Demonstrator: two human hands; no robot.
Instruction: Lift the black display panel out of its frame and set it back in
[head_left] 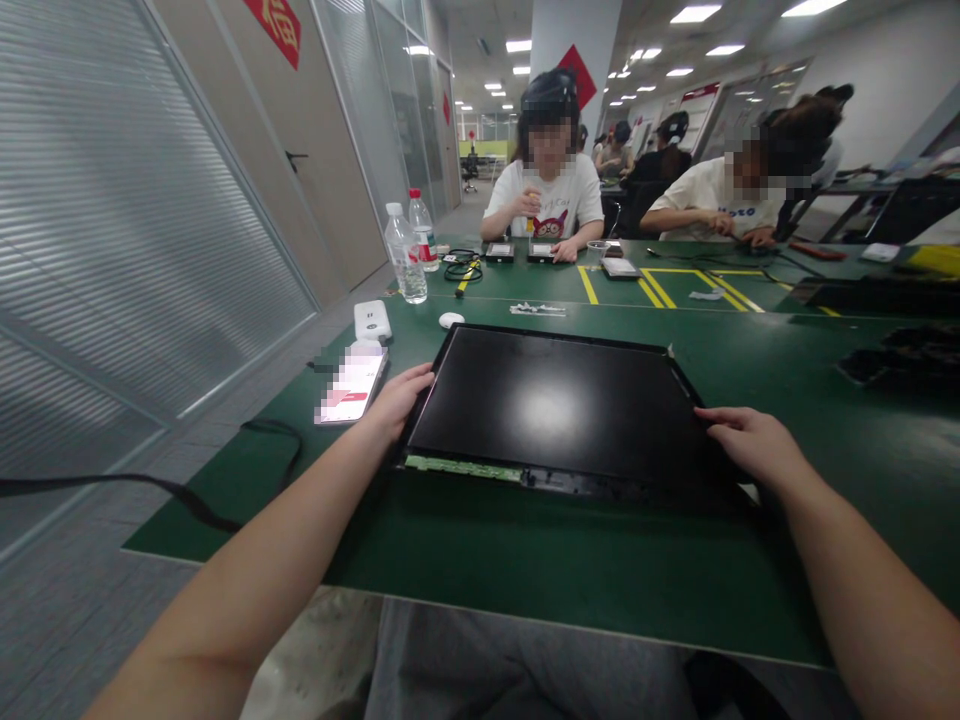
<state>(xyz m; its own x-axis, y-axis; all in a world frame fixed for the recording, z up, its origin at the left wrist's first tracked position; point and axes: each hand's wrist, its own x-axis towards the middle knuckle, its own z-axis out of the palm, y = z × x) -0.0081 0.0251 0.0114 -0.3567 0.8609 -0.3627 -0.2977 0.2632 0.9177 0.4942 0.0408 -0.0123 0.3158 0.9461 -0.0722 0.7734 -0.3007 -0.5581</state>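
A black LCD screen panel (562,405) lies face up in front of me, at or just above the green table. Along its near edge a strip of green circuit board (465,467) shows. My left hand (399,402) grips the panel's left edge, fingers closed around the side. At the opposite edge my right hand (754,445) pinches the frame between thumb and fingers. The undersides of both hands are partly hidden, and I cannot tell whether the panel touches the table all along.
Left of the panel are a lit phone (352,385), a white device (373,320) and two bottles (406,260). A small white case (451,320) sits behind it. Dark crumpled material (904,358) lies right on the green table (540,555). Two people work across from me.
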